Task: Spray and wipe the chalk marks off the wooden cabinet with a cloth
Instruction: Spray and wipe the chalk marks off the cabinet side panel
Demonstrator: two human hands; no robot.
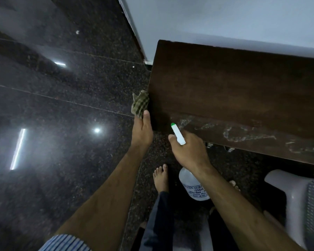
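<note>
Looking straight down here. The left hand (142,130) holds a bunched-up striped cloth (140,105) right against the left side of the dark wooden cabinet (234,84), at its near corner. The thumb lies along the cloth and the other fingers are tucked under it, so the hand is clamped on the cloth.

The right hand (190,151) is wrapped around the neck of a spray bottle (192,185). Its white nozzle with the green tip sticks out above the knuckles and points at the cabinet's front edge, and the clear body with a printed label hangs below the wrist (the text is too blurry to read).

The chalk marks (243,132) are whitish scribbles running along the front face of the cabinet, to the right of the nozzle.

Other stuff: a dark speckled stone floor (62,105) with light reflections, a bare foot (160,175) between the two arms, a white plastic stool (294,192) at lower right, a pale wall (225,20) behind the cabinet, and a striped sleeve (65,243) on the left arm.
</note>
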